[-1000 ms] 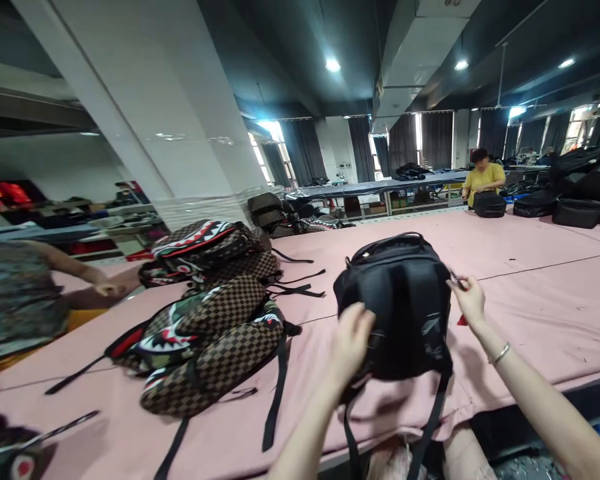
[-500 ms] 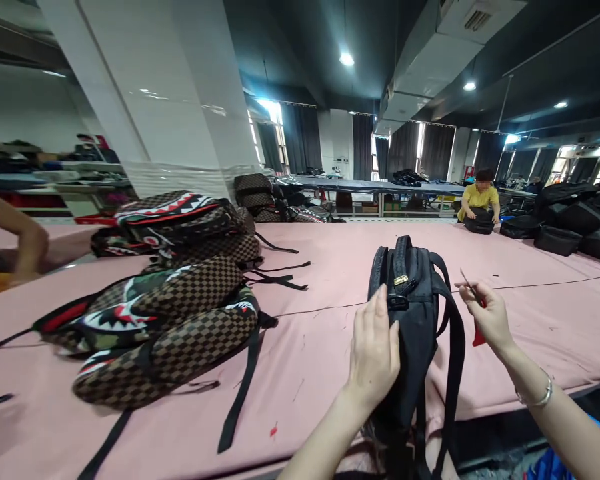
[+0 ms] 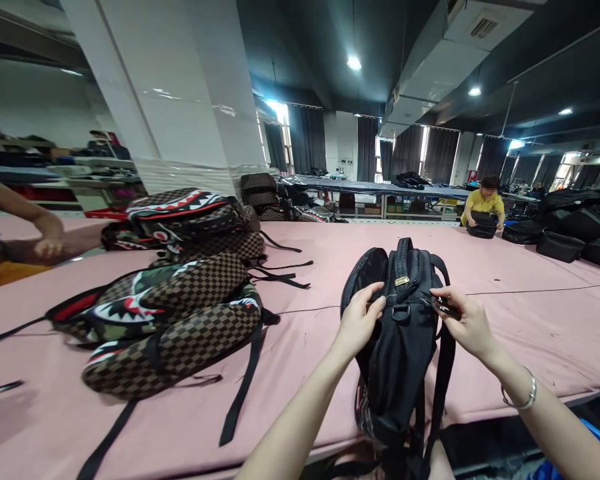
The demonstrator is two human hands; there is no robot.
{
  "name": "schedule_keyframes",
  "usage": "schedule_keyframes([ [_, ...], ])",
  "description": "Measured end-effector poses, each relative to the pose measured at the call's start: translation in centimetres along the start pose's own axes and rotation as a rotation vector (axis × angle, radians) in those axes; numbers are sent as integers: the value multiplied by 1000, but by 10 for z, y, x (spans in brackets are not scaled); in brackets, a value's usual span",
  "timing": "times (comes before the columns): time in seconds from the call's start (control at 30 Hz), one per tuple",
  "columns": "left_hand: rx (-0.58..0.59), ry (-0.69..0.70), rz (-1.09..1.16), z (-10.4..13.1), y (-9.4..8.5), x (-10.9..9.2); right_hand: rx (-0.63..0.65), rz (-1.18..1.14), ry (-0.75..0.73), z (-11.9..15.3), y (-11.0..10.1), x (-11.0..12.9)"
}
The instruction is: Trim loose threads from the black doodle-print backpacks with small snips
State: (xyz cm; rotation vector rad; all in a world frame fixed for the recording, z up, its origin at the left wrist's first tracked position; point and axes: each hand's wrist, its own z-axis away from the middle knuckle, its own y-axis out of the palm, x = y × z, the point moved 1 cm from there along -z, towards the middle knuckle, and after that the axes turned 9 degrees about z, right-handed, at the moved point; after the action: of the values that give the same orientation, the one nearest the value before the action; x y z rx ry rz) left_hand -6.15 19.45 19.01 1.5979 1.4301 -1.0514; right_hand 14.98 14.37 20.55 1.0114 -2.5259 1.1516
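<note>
A black backpack stands at the near edge of the pink-covered table, its straps hanging on the right. My left hand pinches the fabric edge at the upper left side of the backpack. My right hand is closed around a small dark cutting tool, its tip close to the backpack's upper right, near the buckle. A gold label shows near the top handle.
Checkered backpacks with shark-mouth patterns lie on the left, straps trailing. A person's arm reaches in at far left. Across the table, a person in yellow handles a black bag, beside piled black bags.
My left hand has gone from lying flat on the backpack to pinching its edge, and the left panel has spread outward. My right hand has moved left to the backpack with the tool.
</note>
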Motion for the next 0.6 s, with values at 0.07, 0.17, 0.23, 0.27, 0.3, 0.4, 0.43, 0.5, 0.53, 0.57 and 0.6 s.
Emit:
schedule_keyframes([
  [0.07, 73, -50, 71, -13, 1, 0, -6, -34, -8, 2, 0, -4],
  [0.17, 131, -65, 108, -19, 5, -4, -13, -60, -2, 6, -2, -10],
  [0.23, 158, -23, 75, -18, 7, -9, -12, -61, 6, 8, -4, -13],
  [0.27, 161, 24, 32, -17, 7, -11, -9, -55, 8, 9, -6, -13],
  [0.3, 154, 79, -20, -15, 8, -13, -3, -44, 6, 9, -9, -13],
  [0.4, 76, 200, -83, -7, 10, -20, -10, 39, -9, 6, -19, -8],
  [0.43, 34, 215, -59, -5, 11, -21, -29, 79, -16, 4, -23, -4],
  [0.5, -46, 218, 19, 1, 15, -23, -47, 148, -51, -2, -30, 6],
  [0.53, -79, 211, 63, 3, 18, -24, -25, 171, -86, -5, -32, 11],
  [0.57, -108, 196, 113, 5, 20, -24, 21, 194, -127, -9, -33, 17],
  [0.6, -132, 172, 175, 7, 23, -24, 79, 221, -168, -12, -33, 22],
])
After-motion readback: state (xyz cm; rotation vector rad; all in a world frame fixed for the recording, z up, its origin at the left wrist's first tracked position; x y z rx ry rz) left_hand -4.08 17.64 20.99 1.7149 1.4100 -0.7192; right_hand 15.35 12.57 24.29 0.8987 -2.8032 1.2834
